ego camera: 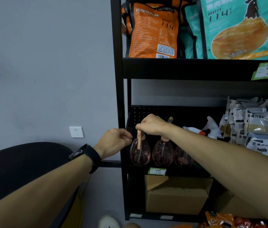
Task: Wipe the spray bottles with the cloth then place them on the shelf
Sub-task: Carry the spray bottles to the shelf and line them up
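A cardboard box (177,195) sits nearest under the shelf (167,168), where the right hand (151,125) pinches the top of the pink bottle (140,151) at its left edge, the left hand (113,142) curled loosely beside, white bottles (195,130) behind.

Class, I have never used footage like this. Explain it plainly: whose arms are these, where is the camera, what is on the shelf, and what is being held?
There is no machine here. One camera is worn on a person's head and looks forward and down, so both arms reach into the picture from below.

The right hand grips the pump top of the leftmost pink bottle, which stands on the black shelf. Two more pink bottles stand beside it. Further right lie white spray bottles and pale food packets.

The left hand, with a watch on its wrist, hovers by the shelf's edge, fingers loosely curled; it seems to hold nothing. No cloth is visible. Below sits a cardboard box; above hang orange and teal bags.
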Demonstrator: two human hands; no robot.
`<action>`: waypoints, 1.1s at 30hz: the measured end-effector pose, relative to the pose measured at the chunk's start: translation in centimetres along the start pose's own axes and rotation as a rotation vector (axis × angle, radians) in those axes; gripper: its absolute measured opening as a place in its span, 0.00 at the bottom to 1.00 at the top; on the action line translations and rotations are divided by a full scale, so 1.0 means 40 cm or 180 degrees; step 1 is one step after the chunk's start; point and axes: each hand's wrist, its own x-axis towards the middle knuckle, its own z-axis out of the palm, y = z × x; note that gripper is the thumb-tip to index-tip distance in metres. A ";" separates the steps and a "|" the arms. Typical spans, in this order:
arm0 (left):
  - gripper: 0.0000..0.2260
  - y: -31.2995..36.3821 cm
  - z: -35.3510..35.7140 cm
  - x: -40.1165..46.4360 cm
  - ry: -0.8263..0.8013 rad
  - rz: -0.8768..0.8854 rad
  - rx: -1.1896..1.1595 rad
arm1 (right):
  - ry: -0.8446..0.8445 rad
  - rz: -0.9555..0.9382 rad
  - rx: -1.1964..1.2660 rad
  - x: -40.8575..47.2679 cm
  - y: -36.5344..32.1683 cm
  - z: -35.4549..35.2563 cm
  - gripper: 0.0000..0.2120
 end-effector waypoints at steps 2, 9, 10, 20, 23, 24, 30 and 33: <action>0.04 -0.001 0.000 0.001 -0.0013 0.0005 0.0005 | -0.0062 -0.0009 0.0120 0.006 0.000 0.002 0.11; 0.04 -0.002 -0.001 0.002 -0.0009 0.0024 0.0052 | -0.0256 0.0128 0.0723 0.041 0.003 0.010 0.05; 0.05 -0.001 -0.002 0.001 -0.0011 0.0021 0.0053 | -0.0271 0.0134 0.0759 0.041 0.003 0.010 0.04; 0.06 0.006 -0.005 -0.003 -0.0048 -0.0019 0.0097 | -0.0387 0.0184 0.0918 0.044 0.000 0.002 0.07; 0.06 0.012 -0.006 -0.006 -0.0057 -0.0047 0.0118 | -0.0429 0.0225 0.0967 0.035 0.000 -0.001 0.05; 0.07 0.016 -0.007 -0.008 -0.0062 -0.0050 0.0140 | -0.0429 0.0238 0.0958 0.029 0.001 -0.003 0.05; 0.10 0.070 -0.013 -0.020 -0.0016 0.0061 0.0147 | -0.0093 0.0197 0.0656 0.021 0.018 -0.054 0.09; 0.13 0.109 -0.012 -0.022 0.0095 0.0221 0.0228 | 0.0205 0.0107 0.0515 0.020 0.030 -0.086 0.14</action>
